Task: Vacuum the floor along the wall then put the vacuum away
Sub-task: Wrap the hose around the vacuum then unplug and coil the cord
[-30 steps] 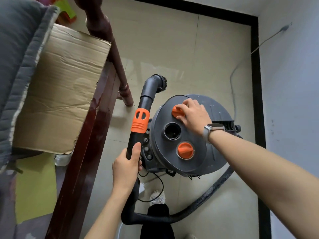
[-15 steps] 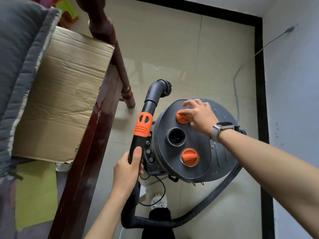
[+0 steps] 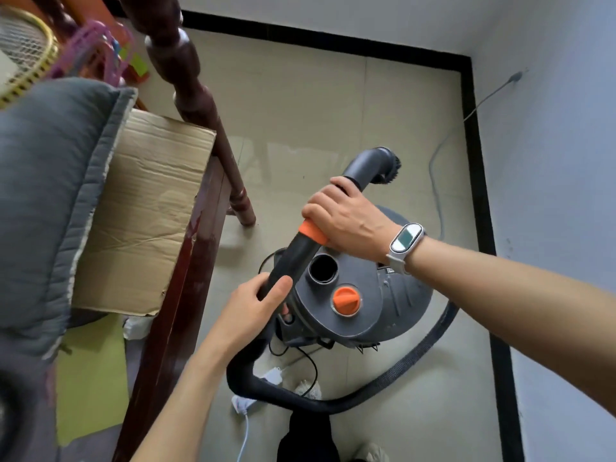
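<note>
Vacuum wand [image 3: 293,258]: rigid black tube over round grey canister [image 3: 350,295] on tiled floor; orange collar half hidden. Right hand [image 3: 346,218] wraps collar; left hand [image 3: 256,305] clasps lower end. Ribbed hose [image 3: 416,355] loops near.

cardboard sheet [image 3: 146,208] on dark wooden frame [image 3: 186,261] | grey cushion [image 3: 50,201] over cardboard | racket [image 3: 23,51] top left

My vacuum [image 3: 383,301] is dark grey with an orange knob [image 3: 346,299] and an orange collar [image 3: 312,234] on its black wand [image 3: 293,258]. Far left, a yellow-rimmed racket [image 3: 25,51]; beige floor [image 3: 333,111], black skirting [image 3: 480,195].
</note>
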A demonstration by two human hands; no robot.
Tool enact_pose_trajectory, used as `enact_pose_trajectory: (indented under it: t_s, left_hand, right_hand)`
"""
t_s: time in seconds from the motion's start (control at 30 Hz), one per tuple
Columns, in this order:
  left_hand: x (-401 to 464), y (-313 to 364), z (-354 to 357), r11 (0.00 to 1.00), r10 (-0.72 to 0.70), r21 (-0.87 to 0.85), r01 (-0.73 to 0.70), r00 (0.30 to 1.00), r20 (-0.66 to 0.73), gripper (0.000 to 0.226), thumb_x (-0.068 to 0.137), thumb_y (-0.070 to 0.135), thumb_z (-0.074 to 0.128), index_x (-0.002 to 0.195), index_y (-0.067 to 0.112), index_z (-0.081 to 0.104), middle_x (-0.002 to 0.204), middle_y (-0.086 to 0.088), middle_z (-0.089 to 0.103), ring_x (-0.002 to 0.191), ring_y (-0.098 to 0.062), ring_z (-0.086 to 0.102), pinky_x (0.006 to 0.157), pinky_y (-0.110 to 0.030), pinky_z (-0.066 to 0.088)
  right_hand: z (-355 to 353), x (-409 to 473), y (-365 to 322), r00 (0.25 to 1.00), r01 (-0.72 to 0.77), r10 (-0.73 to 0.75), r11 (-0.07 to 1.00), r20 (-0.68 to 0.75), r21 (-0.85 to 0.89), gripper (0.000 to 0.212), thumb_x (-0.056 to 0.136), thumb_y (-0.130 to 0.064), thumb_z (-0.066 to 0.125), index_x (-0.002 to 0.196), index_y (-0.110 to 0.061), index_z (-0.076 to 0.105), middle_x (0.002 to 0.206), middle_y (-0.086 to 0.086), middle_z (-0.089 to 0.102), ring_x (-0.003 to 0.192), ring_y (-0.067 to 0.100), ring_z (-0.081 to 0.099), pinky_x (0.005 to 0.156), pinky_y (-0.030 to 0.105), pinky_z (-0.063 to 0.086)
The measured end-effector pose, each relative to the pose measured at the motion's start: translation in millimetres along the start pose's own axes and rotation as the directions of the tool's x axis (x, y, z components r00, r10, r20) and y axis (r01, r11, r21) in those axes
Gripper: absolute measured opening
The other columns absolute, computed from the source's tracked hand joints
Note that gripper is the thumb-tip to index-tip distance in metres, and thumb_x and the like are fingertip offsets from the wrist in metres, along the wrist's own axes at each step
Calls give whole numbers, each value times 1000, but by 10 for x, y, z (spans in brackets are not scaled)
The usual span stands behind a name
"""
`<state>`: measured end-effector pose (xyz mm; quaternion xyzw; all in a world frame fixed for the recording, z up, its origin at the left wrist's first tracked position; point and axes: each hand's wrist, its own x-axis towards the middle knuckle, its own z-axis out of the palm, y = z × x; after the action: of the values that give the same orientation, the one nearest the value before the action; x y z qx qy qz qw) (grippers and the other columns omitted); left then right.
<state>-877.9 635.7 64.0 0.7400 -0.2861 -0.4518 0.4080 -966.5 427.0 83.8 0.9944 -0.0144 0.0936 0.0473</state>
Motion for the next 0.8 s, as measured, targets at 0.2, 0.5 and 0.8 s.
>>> enact_pose_trajectory:
  t_s: [0.2, 0.5, 0.8]
  left_hand:
    - [-119, 136, -146, 999, -13, -29, 16, 994, 110, 55, 43, 64, 65, 86, 29, 61, 69, 13, 67, 68, 4, 59, 64, -10, 44]
    - [89, 427, 346, 939, 167, 324, -115, 976, -136, 38, 84, 17, 68, 117, 15, 50, 101, -1, 57, 98, -21, 53, 80, -30, 40]
    - [334, 1203, 855, 730, 451, 647, -222, 867, -211, 39, 85, 19, 67, 120, 9, 53, 107, -13, 55, 101, -35, 48, 89, -49, 38]
  right_hand:
    - [-570, -687, 365, 927, -376, 376, 924, 23, 66, 36, 73, -29, 58, 101, -6, 57, 91, 15, 63, 81, 37, 60, 83, 46, 42]
    - [-878, -1852, 484, 516, -854, 849, 499, 116, 148, 49, 85, -38, 65, 119, -5, 51, 107, 14, 56, 96, 31, 51, 89, 42, 40]
    - [-1086, -1952, 653, 668, -743, 690, 598, 278, 300, 42, 83, -43, 66, 111, -15, 52, 101, 5, 65, 91, 29, 61, 73, 33, 43]
